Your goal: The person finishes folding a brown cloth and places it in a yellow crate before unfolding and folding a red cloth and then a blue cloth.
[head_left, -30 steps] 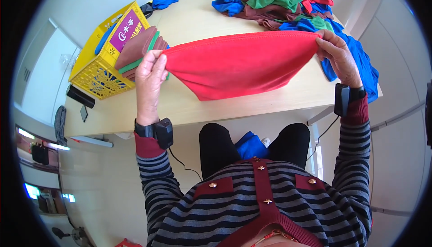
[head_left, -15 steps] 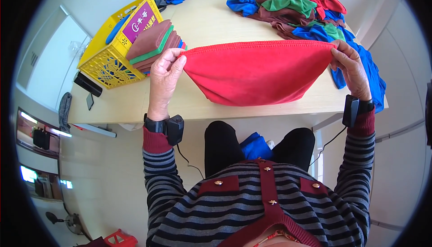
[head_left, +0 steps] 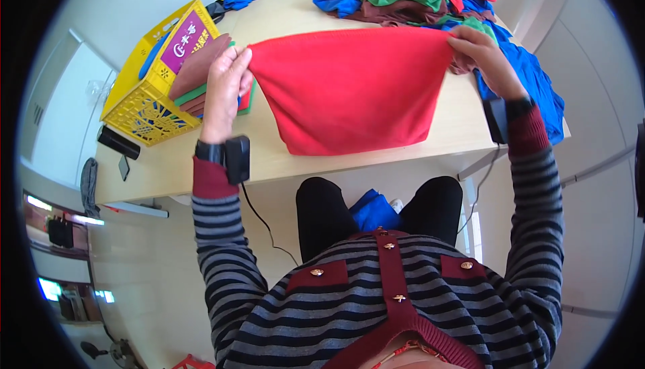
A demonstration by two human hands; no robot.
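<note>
Head view — red cloth [head_left: 349, 90], seemingly taut

A pale wooden table [head_left: 376, 157] is set against a white wall [head_left: 127, 6]. A light, glossy floor [head_left: 148, 261] is seen below it, with a grey strip across it. Bright window reflections are caught at the lower left.

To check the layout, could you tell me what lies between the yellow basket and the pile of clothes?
In the head view, the red cloth stretches between them over the table.
</note>
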